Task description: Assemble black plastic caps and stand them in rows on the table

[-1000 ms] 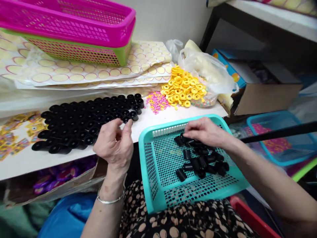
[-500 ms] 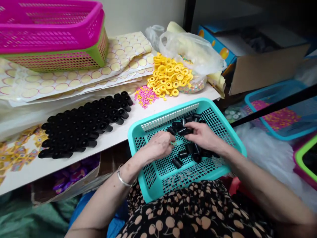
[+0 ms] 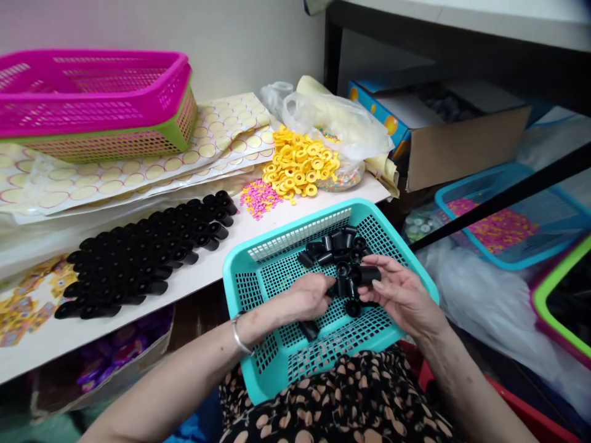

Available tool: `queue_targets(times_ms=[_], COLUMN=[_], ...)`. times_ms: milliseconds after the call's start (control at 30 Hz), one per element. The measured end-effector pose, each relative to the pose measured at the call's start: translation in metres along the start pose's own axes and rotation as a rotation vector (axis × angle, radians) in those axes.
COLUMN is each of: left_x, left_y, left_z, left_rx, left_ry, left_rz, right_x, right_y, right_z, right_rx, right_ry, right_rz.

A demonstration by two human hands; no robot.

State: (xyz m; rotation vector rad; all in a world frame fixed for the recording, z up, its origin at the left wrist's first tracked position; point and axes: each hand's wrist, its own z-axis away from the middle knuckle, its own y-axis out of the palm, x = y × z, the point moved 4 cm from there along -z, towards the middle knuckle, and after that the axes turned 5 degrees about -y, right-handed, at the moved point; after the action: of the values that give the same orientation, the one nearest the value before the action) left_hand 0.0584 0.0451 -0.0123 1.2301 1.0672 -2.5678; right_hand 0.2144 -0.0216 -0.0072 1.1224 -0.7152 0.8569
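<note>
A turquoise perforated basket (image 3: 281,239) rests against my patterned clothing, with loose black plastic cylinders (image 3: 339,239) in it. Between the thumb and fingers of my right hand (image 3: 406,294), over the basket's right half, is a short hollow black cylinder (image 3: 368,274). My left hand (image 3: 307,295) reaches into the middle of the basket, its fingers curled beside the pile. What its fingertips grip, if anything, is hidden. One black cylinder (image 3: 309,330) lies below the left hand, near the basket's front. On the white table (image 3: 203,271), similar black cylinders stand upright in a tight block (image 3: 148,246).
Yellow rings (image 3: 300,163) and small pink and yellow pieces (image 3: 260,199) are heaped on the table. Stacked pink and green baskets (image 3: 178,92) sit on sticker sheets (image 3: 115,175). A dark bar (image 3: 498,206) slants past the blue basket (image 3: 512,261) and cardboard box (image 3: 466,147) on the right.
My right hand has drawn back from the pile towards me, lifting a black cylinder. The left hand has moved slightly nearer me. Some cylinders have shifted, and the view has tilted up.
</note>
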Motion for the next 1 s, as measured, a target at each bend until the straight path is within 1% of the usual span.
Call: queue_targets(times_ms=[33,100,167,200,233,300,400,467,600,767,833,900,933,1000], left_x=[0.0,0.001,0.001,0.0,-0.001,-0.003,-0.005,-0.005,-0.005,-0.006,-0.007,-0.01,-0.013,-0.021], left_y=[-0.008,-0.02,-0.023,-0.022,-0.02,-0.017,-0.012,-0.01,-0.009,-0.011,-0.011,-0.011,-0.011,-0.008], left_z=[0.003,0.009,0.015,0.017,0.019,0.021,0.021,0.02,0.019,0.02,0.021,0.024,0.026,0.029], left_rx=[-0.007,-0.026,-0.037,-0.036,-0.03,-0.032,-0.042,-0.049,-0.08,-0.148,-0.201,-0.269,-0.279,-0.257], left_ry=[-0.036,-0.127,-0.196,-0.214,-0.221,-0.218,-0.2,-0.192,-0.192,-0.173,-0.146,-0.103,-0.073,0.006], left_rz=[0.164,0.621,1.069,1.243,1.368,1.503,1.568,1.573,1.548,1.495,1.426,1.3,1.219,1.047], right_x=[0.0,-0.002,-0.003,-0.003,-0.002,-0.001,0.002,0.003,0.003,0.005,0.005,0.005,0.004,0.003], right_y=[0.001,0.003,0.008,0.011,0.014,0.022,0.029,0.03,0.028,0.027,0.028,0.029,0.031,0.034], right_z=[0.001,0.003,0.005,0.007,0.009,0.013,0.018,0.018,0.02,0.023,0.023,0.022,0.022,0.023], right_rx=[0.002,-0.001,-0.027,-0.044,-0.06,-0.081,-0.077,-0.056,-0.031,-0.045,-0.034,-0.024,-0.027,-0.056], right_ry=[-0.009,-0.042,-0.115,-0.166,-0.219,-0.328,-0.476,-0.537,-0.593,-0.604,-0.615,-0.64,-0.663,-0.732], right_rz=[-0.008,-0.001,0.049,0.094,0.153,0.282,0.432,0.491,0.569,0.615,0.681,0.758,0.793,0.85])
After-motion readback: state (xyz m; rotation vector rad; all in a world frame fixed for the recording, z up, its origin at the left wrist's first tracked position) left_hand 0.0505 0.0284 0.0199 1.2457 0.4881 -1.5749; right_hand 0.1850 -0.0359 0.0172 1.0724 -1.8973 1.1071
